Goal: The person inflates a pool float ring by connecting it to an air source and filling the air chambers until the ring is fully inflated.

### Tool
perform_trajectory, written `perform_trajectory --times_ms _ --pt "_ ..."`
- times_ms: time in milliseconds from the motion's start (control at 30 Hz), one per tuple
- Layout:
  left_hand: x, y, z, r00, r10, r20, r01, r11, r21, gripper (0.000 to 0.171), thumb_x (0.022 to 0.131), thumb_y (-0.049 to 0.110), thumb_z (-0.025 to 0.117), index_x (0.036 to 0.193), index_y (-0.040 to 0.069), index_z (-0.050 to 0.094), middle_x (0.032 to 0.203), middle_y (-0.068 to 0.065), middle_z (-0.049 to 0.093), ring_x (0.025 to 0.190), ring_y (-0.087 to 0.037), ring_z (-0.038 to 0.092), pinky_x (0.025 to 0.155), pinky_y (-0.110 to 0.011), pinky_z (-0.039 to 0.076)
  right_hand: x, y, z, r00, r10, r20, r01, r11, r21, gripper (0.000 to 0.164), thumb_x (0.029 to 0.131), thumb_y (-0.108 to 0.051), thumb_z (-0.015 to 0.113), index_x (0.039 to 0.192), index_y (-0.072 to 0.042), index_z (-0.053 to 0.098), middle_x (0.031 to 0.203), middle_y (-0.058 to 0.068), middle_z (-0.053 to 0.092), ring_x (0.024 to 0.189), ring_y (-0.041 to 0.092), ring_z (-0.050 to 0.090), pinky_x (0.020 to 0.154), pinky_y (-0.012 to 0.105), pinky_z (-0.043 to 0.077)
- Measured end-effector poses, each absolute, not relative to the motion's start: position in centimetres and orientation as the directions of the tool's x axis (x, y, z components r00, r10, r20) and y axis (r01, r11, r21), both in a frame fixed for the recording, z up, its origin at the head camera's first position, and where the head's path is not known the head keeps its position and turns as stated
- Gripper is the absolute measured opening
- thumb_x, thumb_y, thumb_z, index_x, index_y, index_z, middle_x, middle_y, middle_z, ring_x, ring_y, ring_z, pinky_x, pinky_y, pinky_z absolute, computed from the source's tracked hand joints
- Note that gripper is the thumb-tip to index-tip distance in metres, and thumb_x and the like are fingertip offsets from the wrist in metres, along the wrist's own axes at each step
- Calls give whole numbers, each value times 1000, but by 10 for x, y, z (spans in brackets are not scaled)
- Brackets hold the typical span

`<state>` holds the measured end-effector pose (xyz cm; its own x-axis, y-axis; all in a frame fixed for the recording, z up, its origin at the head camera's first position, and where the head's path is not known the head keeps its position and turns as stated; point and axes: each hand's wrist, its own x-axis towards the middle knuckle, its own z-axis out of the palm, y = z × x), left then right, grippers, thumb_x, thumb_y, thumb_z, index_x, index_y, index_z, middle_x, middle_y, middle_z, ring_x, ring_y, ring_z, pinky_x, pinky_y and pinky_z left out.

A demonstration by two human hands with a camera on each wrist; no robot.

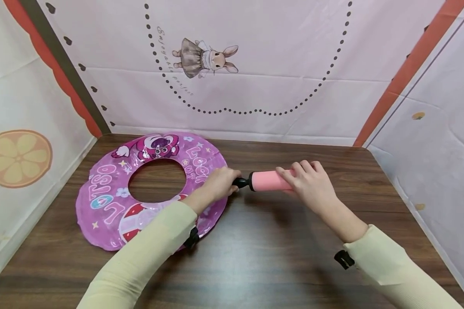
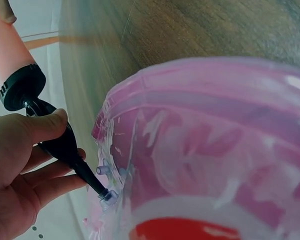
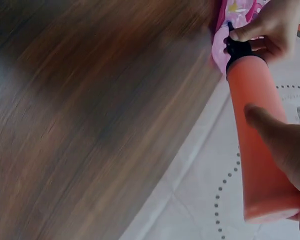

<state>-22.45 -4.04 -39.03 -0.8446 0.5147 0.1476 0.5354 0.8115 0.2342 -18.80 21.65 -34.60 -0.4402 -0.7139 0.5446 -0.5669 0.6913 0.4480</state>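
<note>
Nearest are two pale cream ribbed sleeves (image 1: 147, 244), each with a small black clip-like piece (image 1: 344, 259) at the cuff. Beyond the cuffs, the left hand (image 1: 218, 184) pinches a glossy black tapered plastic nozzle (image 2: 57, 137) — thumb over it, fingers beneath — while the right hand (image 1: 311, 186) has its thumb and fingers round a coral-pink cylindrical hand pump (image 1: 268, 180), held level over the dark brown wood-grain bench (image 1: 255, 257). The nozzle joins the pump's black end cap (image 2: 24, 86), and its thin tip meets a clear plastic valve (image 2: 108, 199) on a purple vinyl swim ring (image 1: 96, 223); how far in it sits I cannot tell. The ring lies flat on the left part of the bench, its edge wrinkled, printed with white lettering, flowers and a pink bear. Farthest off, a pale pink cloth backdrop (image 1: 274, 51) shows a sideways rabbit in a dress (image 1: 195, 59) and dotted lines.
</note>
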Motion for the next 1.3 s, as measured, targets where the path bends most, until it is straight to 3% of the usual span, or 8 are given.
perform_trajectory --times_ms 267,467,667,800,967,1300 --pt "-226 -39 -388 -857 504 108 514 824 238 24 76 19 74 98 11 66 89 -7 69 78 -23 64 72 -36 53 -182 247 -332 -506 -713 485 -592 696 405 62 62 -35 82 118 -19 60 88 12 61 82 33 57 65 45 43" --pt "-227 -40 -388 -867 490 87 496 834 243 26 77 21 74 100 12 66 90 -6 69 78 -22 64 72 -36 53 -175 280 -314 -535 -689 489 -577 721 384 61 61 -27 81 118 -19 60 88 13 62 82 36 56 64 46 41" --pt "-229 -42 -389 -864 491 108 502 832 237 23 77 20 74 97 12 66 87 -6 69 76 -24 63 71 -38 52 -170 313 -295 -590 -632 503 -547 771 327 71 53 -15 85 118 -20 59 91 14 62 87 39 55 74 52 42" --pt "-227 -43 -390 -863 490 126 506 832 227 21 77 19 73 96 12 67 85 -6 69 75 -24 64 69 -38 53 -172 306 -300 -553 -646 526 -560 756 339 65 58 -9 80 118 -20 60 89 14 62 85 39 55 71 51 42" --pt "-226 -43 -389 -850 500 163 526 816 240 22 77 17 73 97 12 67 84 -5 69 74 -24 64 69 -37 53 -181 265 -316 -466 -705 535 -592 698 403 50 68 -19 74 117 -20 61 86 13 61 81 35 56 63 47 41" --pt "-223 -41 -387 -845 507 172 535 809 244 21 76 15 73 96 10 67 83 -6 69 73 -23 63 67 -37 52 -193 215 -334 -427 -714 555 -571 689 446 55 60 -31 84 109 -20 63 83 11 59 78 30 55 69 45 42"
